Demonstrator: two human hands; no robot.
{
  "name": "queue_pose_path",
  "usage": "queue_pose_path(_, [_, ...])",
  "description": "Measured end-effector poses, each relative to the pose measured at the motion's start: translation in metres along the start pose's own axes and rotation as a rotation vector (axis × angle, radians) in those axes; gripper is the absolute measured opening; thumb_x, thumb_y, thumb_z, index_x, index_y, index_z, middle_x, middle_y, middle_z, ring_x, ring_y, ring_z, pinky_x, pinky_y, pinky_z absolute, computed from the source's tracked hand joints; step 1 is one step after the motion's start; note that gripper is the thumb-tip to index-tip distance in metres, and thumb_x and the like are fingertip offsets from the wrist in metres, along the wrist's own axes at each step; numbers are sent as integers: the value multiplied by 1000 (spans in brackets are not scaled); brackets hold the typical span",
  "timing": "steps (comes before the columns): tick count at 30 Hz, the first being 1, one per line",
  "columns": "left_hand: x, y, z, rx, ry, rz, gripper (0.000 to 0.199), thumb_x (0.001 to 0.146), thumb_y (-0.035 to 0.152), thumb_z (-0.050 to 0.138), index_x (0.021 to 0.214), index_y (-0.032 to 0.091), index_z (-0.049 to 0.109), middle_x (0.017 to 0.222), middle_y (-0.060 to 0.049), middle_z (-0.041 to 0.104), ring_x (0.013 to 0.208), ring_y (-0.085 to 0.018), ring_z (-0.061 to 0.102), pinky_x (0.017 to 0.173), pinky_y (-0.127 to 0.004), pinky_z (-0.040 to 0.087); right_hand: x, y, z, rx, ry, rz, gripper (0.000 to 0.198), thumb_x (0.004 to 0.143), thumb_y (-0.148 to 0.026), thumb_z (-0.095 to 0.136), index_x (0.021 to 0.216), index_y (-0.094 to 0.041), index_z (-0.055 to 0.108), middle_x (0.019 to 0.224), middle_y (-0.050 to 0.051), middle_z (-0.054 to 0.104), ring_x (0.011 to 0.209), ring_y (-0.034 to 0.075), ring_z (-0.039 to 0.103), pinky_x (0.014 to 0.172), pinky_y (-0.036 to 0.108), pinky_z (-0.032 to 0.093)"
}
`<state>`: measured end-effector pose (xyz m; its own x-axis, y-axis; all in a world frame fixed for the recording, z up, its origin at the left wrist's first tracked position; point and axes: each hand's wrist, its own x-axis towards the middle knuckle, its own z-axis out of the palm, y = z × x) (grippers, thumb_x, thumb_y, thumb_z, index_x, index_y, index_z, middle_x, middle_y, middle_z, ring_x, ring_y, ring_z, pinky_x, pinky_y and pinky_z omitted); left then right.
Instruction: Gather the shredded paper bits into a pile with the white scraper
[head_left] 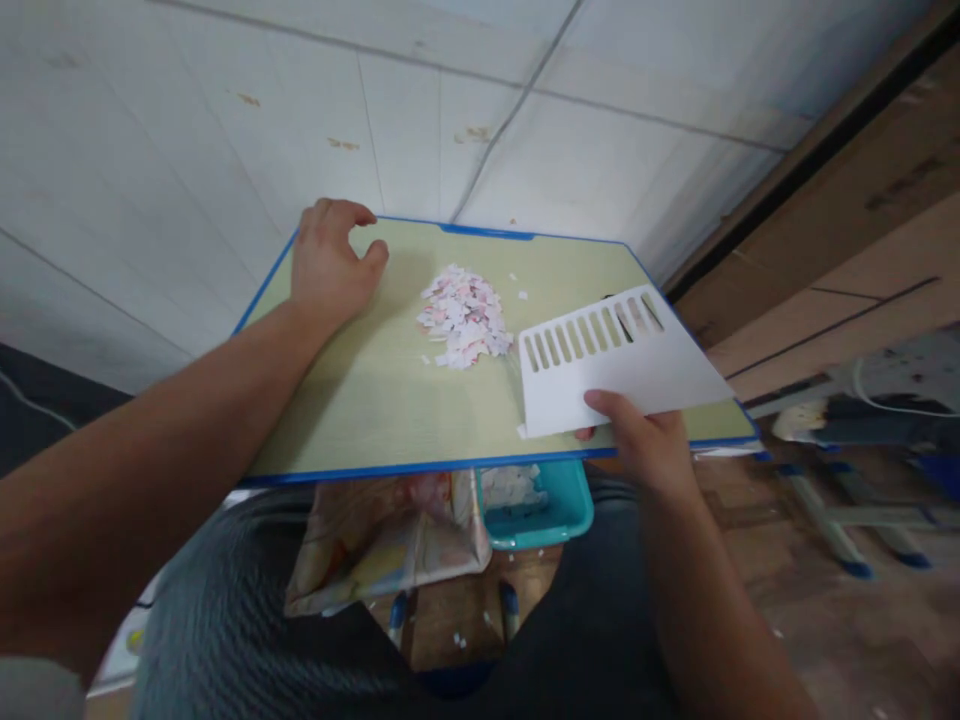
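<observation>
My right hand [641,430] grips the lower edge of a flat white panel [600,390] with a row of slots, thumb on top. The panel is tilted over the right part of a pale green desk top [360,410] with blue edging. Left of the panel lies a heap of small torn paper pieces [466,315], whitish and pink, with a few loose bits around it. At the desk's far left corner, my left hand [337,255] holds nothing, its thumb and fingers curved apart. Something dark behind the slots is mostly hidden.
Beneath the desk's near edge, a teal plastic basket [547,505] contains white paper scraps. Beside it hangs a patterned bag [390,540]. Paper bits lie on the wooden floor [465,625]. A white wall [285,130] borders the desk's far side, and wooden furniture [840,290] stands at the right.
</observation>
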<state>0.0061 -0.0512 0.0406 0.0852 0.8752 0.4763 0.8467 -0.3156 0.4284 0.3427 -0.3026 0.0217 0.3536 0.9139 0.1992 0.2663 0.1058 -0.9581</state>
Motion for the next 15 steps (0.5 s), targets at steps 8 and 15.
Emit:
queue_pose_path(8, [-8, 12, -4, -151, -6, 54, 59, 114, 68, 47, 151, 26, 68, 165, -4, 69, 159, -28, 54, 144, -56, 39, 5, -5, 3, -139, -26, -31, 43, 91, -60, 91, 69, -30, 70, 64, 5, 73, 60, 27, 69, 63, 44, 66])
queue_pose_path(15, [-4, 10, -1, -195, 0, 26, 55, 113, 63, 53, 152, 27, 69, 164, -5, 70, 158, -29, 55, 140, -57, 40, 8, -12, 25, -177, -8, -25, 47, 87, -73, 92, 77, -30, 74, 69, 6, 78, 57, 26, 66, 59, 43, 63])
